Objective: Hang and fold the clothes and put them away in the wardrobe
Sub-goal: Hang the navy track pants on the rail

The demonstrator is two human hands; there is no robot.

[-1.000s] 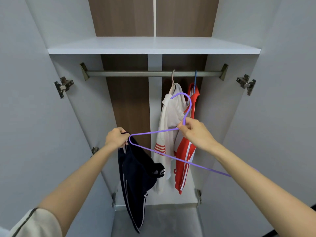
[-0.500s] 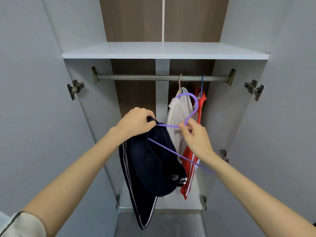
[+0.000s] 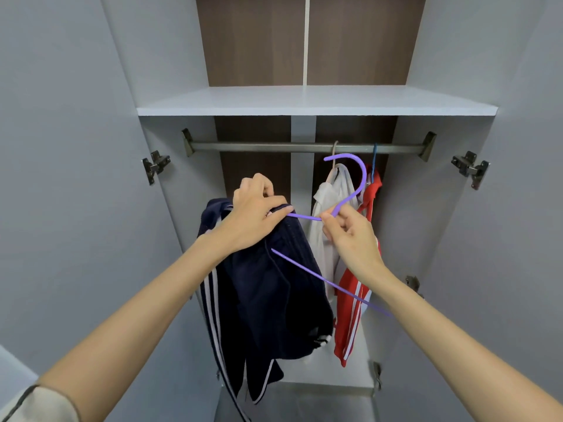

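A navy garment with white side stripes [image 3: 268, 300] drapes over the left arm of a purple wire hanger [image 3: 356, 190]. My left hand [image 3: 256, 214] grips the garment's top edge together with that hanger arm. My right hand [image 3: 350, 236] pinches the hanger at the base of its hook. The hook points up, just below the metal rail [image 3: 259, 146] inside the open wardrobe. The hanger's lower bar runs down to the right under my right forearm.
A white top [image 3: 323, 239] and a red striped garment [image 3: 350, 318] hang at the right end of the rail. A white shelf [image 3: 316, 105] sits above the rail. Open doors with hinges [image 3: 157, 166] flank both sides. The rail's left half is bare.
Both hands have risen toward the rail. My left hand has slid the navy garment further onto the hanger, closer to my right hand. The view has tilted up.
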